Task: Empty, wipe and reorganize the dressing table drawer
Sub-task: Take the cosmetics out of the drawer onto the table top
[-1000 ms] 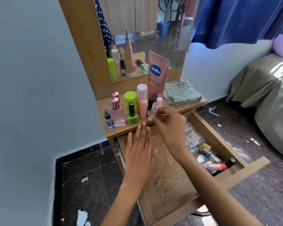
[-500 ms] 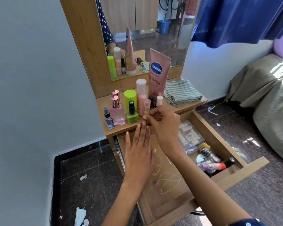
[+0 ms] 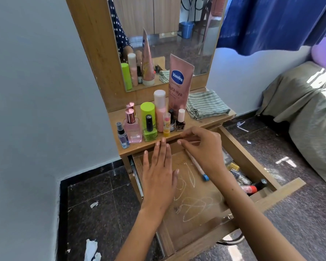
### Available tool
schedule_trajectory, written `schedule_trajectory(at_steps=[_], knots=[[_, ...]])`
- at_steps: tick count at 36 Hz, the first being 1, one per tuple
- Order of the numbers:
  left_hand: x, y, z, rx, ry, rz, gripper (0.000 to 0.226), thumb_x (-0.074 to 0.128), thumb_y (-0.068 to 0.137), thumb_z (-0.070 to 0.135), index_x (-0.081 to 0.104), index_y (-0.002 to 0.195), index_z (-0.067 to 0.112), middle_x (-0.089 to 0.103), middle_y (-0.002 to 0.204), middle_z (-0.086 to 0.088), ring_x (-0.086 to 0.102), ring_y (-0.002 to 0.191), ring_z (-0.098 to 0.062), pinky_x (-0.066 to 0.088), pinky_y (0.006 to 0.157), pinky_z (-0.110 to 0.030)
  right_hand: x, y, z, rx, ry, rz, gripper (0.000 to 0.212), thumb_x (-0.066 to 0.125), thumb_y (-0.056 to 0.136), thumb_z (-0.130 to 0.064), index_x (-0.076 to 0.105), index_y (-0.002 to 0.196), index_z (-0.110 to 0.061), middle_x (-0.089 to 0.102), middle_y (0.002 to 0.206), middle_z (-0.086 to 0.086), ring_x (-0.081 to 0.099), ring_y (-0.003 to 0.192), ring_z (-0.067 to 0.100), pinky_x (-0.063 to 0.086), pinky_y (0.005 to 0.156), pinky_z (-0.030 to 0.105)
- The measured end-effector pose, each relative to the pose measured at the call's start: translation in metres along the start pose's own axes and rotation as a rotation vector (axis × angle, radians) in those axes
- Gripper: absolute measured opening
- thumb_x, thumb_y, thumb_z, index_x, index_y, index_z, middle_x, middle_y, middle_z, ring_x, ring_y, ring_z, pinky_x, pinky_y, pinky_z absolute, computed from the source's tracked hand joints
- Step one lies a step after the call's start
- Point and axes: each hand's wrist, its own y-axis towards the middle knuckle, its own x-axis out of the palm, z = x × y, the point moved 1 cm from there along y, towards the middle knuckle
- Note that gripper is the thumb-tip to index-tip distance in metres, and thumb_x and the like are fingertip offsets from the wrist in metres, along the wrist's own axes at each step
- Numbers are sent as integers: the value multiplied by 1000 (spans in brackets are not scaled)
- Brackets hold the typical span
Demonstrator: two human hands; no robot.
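A wooden dressing-table surface carries bottles. Below it, in the open drawer, a pencil lies along 11-to-5, directly under the empty, loosely curled right hand; the left hand hovers flat at 9 o'clock.
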Motion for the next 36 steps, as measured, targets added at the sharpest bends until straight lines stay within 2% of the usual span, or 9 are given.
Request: schedule_trajectory(at_steps=[3, 6, 8, 11, 15, 17, 22, 31, 36], knots=[[-5, 4, 7, 43, -162, 61, 54, 47, 92, 37, 44, 139, 9, 35, 150, -14, 31, 140, -28, 24, 113, -42, -24, -7, 18, 48, -215, -164, 9, 77, 79, -20, 72, 86, -20, 71, 82, -10, 66, 74, 0, 57, 72, 25], [-12, 13, 20, 107, -307, -5, 38, 64, 87, 32, 61, 122, 18, 54, 128, -4, 49, 119, -22, 43, 95, -39, -44, -17, 45, 185, -377, -255, 12, 74, 80, -18, 70, 85, -29, 72, 84, -11, 65, 74, 2, 57, 73, 31], [-13, 22, 34, 132, -359, -143, 32, 65, 86, 33, 64, 117, 23, 55, 118, 1, 48, 111, -17, 39, 91, -33, -52, -25, 59, 246, -466, -316, 16, 74, 79, -17, 71, 85, -31, 72, 84, -12, 66, 75, 3, 57, 75, 30], [-2, 36, 54, 185, -354, -284, 24, 63, 87, 35, 69, 105, 21, 56, 115, -1, 44, 111, -18, 31, 95, -33, -57, -35, 73, 299, -531, -362, 21, 74, 76, -12, 73, 88, -29, 73, 86, -11, 67, 78, 9, 54, 74, 27], [16, 48, 73, 285, -242, -386, 18, 64, 85, 27, 68, 97, 14, 59, 106, -5, 47, 108, -22, 30, 99, -34, -58, -44, 83, 345, -546, -294, 25, 69, 75, -8, 72, 88, -29, 73, 87, -10, 69, 83, 15, 55, 74, 33], [19, 50, 77, 305, -180, -383, 13, 63, 86, 18, 68, 96, 12, 62, 103, -8, 50, 105, -24, 32, 99, -34, -59, -47, 85, 354, -528, -252, 25, 67, 74, -8, 71, 86, -29, 73, 86, -11, 69, 84, 15, 54, 72, 33], [18, 48, 85, 368, -104, -392, 13, 64, 85, 14, 68, 98, 12, 63, 103, -8, 52, 104, -24, 33, 94, -34, -61, -49, 86, 335, -483, -179, 22, 70, 72, -9, 71, 84, -28, 73, 81, -11, 69, 82, 13, 54, 70, 31], [9, 39, 105, 350, -8, -511, 20, 50, 91, 4, 62, 104, 11, 67, 104, -10, 60, 102, -28, 38, 89, -36, -59, -50, 82, 357, -425, -145, 20, 70, 75, -11, 71, 84, -29, 73, 79, -12, 70, 78, 8, 56, 71, 34], [-1, 38, 99, 241, -81, -508, 16, 50, 92, 7, 64, 99, 9, 66, 100, -13, 59, 97, -31, 39, 86, -35, -59, -54, 74, 351, -352, -46, 13, 73, 77, -15, 72, 83, -27, 72, 77, -13, 68, 73, 9, 56, 71, 37]])
